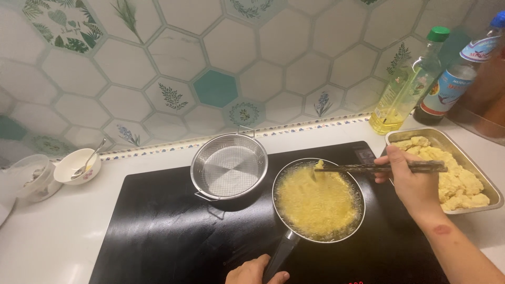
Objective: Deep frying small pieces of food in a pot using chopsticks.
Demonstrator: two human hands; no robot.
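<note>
My right hand [409, 181] holds dark chopsticks [363, 168] level over a frying pan [359, 185] of bubbling yellow oil. Their tips pinch a small battered piece [319, 164] just above the oil at the pan's far edge. My left hand [255, 272] is at the bottom edge, fingers curled by the pan's dark handle [281, 255]. Whether it grips the handle I cannot tell. The pan sits on a black cooktop [158, 231].
A steel mesh strainer [229, 166] rests on the cooktop left of the pan. A metal tray [494, 188] of battered pieces is at the right. Two bottles [407, 84] stand by the tiled wall. A white bowl with a spoon [77, 164] sits far left.
</note>
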